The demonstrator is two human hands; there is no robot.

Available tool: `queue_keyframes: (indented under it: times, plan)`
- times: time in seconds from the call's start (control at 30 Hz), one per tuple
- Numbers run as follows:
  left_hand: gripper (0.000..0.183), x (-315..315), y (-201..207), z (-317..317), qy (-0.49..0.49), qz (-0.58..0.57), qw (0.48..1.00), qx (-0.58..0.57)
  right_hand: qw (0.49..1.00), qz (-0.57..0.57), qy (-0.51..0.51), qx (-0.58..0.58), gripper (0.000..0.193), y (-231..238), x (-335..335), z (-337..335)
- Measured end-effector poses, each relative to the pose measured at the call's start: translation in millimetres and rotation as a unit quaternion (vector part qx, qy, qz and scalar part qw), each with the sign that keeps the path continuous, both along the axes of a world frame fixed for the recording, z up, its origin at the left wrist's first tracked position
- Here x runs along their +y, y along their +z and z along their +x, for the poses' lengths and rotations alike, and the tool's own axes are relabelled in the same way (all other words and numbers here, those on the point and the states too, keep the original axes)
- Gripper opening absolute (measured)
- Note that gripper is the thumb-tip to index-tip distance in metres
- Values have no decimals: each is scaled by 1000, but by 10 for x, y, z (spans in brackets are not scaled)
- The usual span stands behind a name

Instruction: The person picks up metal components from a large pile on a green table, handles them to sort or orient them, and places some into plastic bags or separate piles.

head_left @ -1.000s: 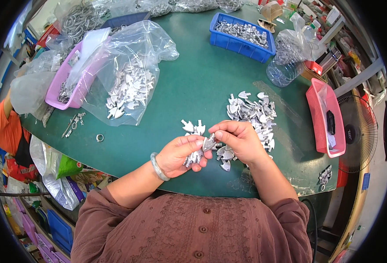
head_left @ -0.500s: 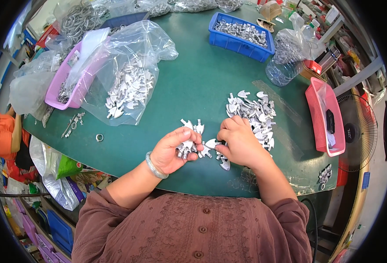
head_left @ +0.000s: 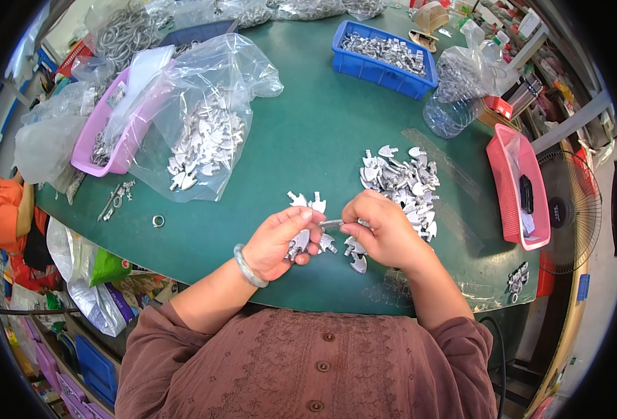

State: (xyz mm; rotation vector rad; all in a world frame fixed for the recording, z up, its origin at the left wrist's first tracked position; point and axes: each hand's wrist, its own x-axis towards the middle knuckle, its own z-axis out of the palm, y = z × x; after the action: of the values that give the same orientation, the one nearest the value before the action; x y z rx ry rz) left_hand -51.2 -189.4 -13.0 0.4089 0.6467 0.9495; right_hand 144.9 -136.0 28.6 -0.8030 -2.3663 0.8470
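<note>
In the left hand (head_left: 273,244), silver pieces (head_left: 299,243) are cupped; one edge-on piece (head_left: 332,223) is pinched by the right hand (head_left: 377,227), between both hands above the surface (head_left: 308,140); cupped pieces could be spilled by slackened fingers, the pinched one dropped if gripped too shallowly.

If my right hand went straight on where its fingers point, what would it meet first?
Probably your left hand: the metal piece in your right hand points at it across the narrow gap, though depth and contact are unclear.

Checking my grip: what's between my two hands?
In the head view, one edge-on metal piece bridges left hand and right hand; loose pieces lie beneath.
</note>
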Motion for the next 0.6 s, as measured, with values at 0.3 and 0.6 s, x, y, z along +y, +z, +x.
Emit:
queue_keyframes:
  times: [0.3, 0.6]
  plan:
    - [16, -13, 37, 22, -41, 7, 999, 1, 996, 25, 15, 89, 24, -13, -50, -56]
    - [14, 3, -26, -14, 8, 21, 999, -23, 998, 53, -6, -17, 18, -97, 18, 39]
